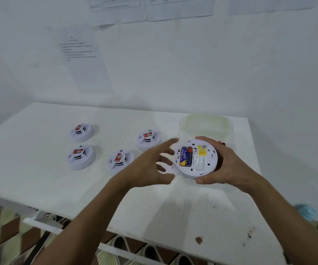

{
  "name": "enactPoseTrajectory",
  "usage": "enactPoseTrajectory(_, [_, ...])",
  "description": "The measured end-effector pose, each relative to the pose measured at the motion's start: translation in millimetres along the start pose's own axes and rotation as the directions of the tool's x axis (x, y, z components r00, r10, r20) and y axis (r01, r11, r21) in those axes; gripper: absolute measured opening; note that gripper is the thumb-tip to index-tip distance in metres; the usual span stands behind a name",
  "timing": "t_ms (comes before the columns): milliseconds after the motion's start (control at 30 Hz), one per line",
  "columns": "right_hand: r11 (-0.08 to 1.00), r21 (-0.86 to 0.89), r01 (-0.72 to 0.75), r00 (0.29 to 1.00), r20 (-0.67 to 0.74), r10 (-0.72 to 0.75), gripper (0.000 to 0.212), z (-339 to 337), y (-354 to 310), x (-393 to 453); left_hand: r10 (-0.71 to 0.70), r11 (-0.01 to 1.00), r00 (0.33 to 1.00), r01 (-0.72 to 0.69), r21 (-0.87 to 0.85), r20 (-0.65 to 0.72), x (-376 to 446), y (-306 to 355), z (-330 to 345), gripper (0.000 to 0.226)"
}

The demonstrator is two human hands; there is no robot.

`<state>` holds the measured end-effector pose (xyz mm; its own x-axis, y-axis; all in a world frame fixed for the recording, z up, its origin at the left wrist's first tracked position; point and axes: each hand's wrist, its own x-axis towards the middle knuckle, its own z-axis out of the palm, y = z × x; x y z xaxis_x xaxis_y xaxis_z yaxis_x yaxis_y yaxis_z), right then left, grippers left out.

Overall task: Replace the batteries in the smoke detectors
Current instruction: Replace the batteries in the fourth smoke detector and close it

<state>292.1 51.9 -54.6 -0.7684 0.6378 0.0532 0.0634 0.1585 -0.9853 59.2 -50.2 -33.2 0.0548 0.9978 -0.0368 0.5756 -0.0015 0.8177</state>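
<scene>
Now the smoke detector is gripped by the right hand; the left hand, fingers spread, is best aimed at the batteries.

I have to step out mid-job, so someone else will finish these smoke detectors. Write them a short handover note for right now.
Right hand grips one smoke detector, back side up, compartment open, batteries seated inside.
Left hand is open beside it, fingers spread, holding nothing.
Four other detectors sit face up on the white table, to the left.
Done: the held detector is opened. Whether its batteries are new or old cannot be told.
Left: close this one, then check the four on the table; no spare batteries are in view.
</scene>
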Motion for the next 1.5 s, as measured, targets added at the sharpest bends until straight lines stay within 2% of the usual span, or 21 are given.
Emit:
enactPoseTrajectory(67, [1.0,0.003,-0.014,0.999,-0.033,0.014,0.099,-7,3,-3,-0.112,0.989,0.991,0.119,0.09,-0.074,2,-19,2,0.085])
enactPoseTrajectory(167, [1.0,-0.008,-0.022,0.998,-0.065,0.022,0.1,-16,5,-9,-0.264,0.888,0.95,0.307,0.341,-0.168,6,-45,14,0.085])
enactPoseTrajectory(300, [1.0,-0.003,-0.019,0.998,-0.06,0.019,0.099,-19,7,-14,-0.342,0.815,0.927,0.373,0.444,-0.152,14,-60,30,0.093])
enactPoseTrajectory(467, [1.0,0.01,-0.018,0.999,-0.043,0.018,0.098,-20,7,-17,-0.4,0.782,0.903,0.426,0.455,-0.158,22,-70,30,0.091])
enactPoseTrajectory(567, [1.0,0.008,-0.023,0.999,-0.043,0.023,0.097,-20,7,-16,-0.379,0.78,0.91,0.413,0.471,-0.171,21,-72,30,0.062])
enactPoseTrajectory(667, [1.0,-0.006,-0.025,0.999,-0.035,0.024,0.098,-19,7,-16,-0.335,0.766,0.912,0.409,0.496,-0.235,17,-72,32,0.05])
enactPoseTrajectory(800, [0.999,-0.027,-0.024,0.999,-0.031,0.023,0.097,-18,7,-14,-0.204,0.824,0.896,0.374,0.425,-0.394,7,-55,24,0.046])
enactPoseTrajectory(867, [0.999,-0.041,-0.029,0.999,-0.03,0.028,0.098,-18,7,-12,-0.087,0.891,0.871,0.285,0.353,-0.484,4,-33,15,0.051])
enactPoseTrajectory(933, [0.999,-0.047,-0.026,0.999,-0.021,0.025,0.1,-16,6,-9,0.03,0.937,0.858,0.155,0.313,-0.513,2,-6,8,0.058])
enactPoseTrajectory(1000, [0.999,-0.046,-0.012,1.0,-0.016,0.011,0.1,-13,3,-8,0.092,0.951,0.891,0.054,0.306,-0.445,2,18,7,0.063])
enactPoseTrajectory(1133, [0.997,-0.071,0.003,1.0,-0.004,-0.004,0.097,-6,-3,-5,0.059,0.948,0.973,0.015,0.316,-0.224,13,38,15,0.064])
enactPoseTrajectory(1300, [0.998,-0.054,-0.041,0.999,-0.022,0.04,0.119,-6,-3,-6,0.043,0.961,0.992,-0.008,0.278,-0.119,24,39,12,0.067])
enactPoseTrajectory(1500, [0.996,-0.07,-0.051,0.998,-0.042,0.048,0.122,-8,-4,-4,-0.003,0.992,0.999,0.01,0.125,-0.053,26,41,7,0.075])
